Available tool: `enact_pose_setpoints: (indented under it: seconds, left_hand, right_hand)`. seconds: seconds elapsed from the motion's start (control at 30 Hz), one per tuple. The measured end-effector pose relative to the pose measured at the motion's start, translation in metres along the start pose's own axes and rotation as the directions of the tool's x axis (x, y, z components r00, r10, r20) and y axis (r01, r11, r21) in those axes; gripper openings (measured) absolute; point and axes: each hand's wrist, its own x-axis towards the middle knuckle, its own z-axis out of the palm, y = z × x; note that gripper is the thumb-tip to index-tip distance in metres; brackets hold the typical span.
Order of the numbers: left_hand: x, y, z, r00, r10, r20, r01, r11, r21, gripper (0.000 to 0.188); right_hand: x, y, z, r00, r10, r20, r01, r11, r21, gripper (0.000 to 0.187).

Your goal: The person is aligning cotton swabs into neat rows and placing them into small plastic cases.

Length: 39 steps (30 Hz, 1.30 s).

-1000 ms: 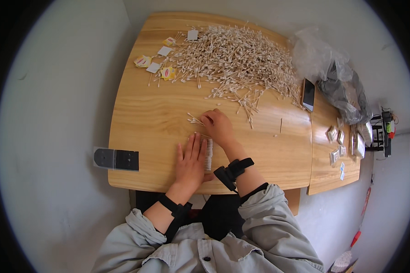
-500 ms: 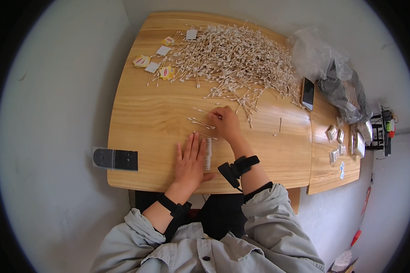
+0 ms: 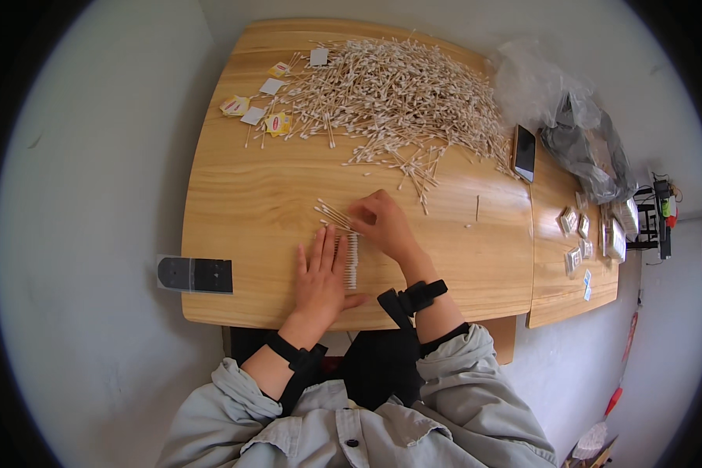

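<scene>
My left hand (image 3: 320, 274) lies flat, fingers stretched forward, over the left side of a neat row of cotton swabs (image 3: 352, 264). The white tips of that row show along its right edge; the rest is hidden beneath my palm and fingers. Just beyond the fingertips, a few loose cotton swabs (image 3: 331, 210) point up and left. My right hand (image 3: 384, 225) has its thumb and fingers pinched at the right ends of these loose swabs. How many it grips is hidden by the fingers.
A big heap of cotton swabs (image 3: 398, 93) covers the far side of the wooden table (image 3: 249, 187). Yellow and white cards (image 3: 278, 123) lie at its left. A phone (image 3: 525, 154), plastic bags (image 3: 581, 140) and small packs (image 3: 573, 257) are at the right. A black strip (image 3: 195, 274) overhangs the left edge.
My right hand has come slightly nearer to me, and the loose swabs at its fingers are bunched closer together. The left hand stays on the row.
</scene>
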Motion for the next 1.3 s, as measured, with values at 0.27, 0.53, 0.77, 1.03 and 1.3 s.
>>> enact_pose_setpoints:
  seconds: [0.27,0.53,0.77,1.03,1.3]
  left_hand:
    - [0.000,0.000,0.001,1.000,0.017,-0.016,-0.017,0.999,0.029,0.114]
    - [0.000,0.001,0.002,1.000,0.017,-0.016,-0.016,1.000,0.013,0.115]
    - [0.000,0.000,0.002,1.000,0.018,-0.025,-0.017,1.000,0.008,0.117]
    - [0.027,-0.002,-0.017,1.000,-0.027,-0.011,0.027,0.999,0.047,0.118]
    - [0.053,-0.027,-0.018,0.997,-0.009,0.081,-0.002,0.992,0.130,0.116]
  right_hand:
    - [-0.002,0.004,0.005,0.998,-0.066,-0.014,0.064,0.993,-0.099,0.014]
    - [0.004,0.003,0.003,0.988,0.011,-0.153,-0.012,1.000,-0.006,0.013]
    - [0.004,0.007,0.006,0.997,-0.052,-0.060,0.043,0.990,-0.133,0.011]
    - [0.008,0.011,-0.002,0.999,-0.017,-0.044,0.016,0.999,-0.044,0.008]
    - [0.000,0.014,0.001,0.959,0.083,-0.271,-0.052,0.991,0.120,0.014]
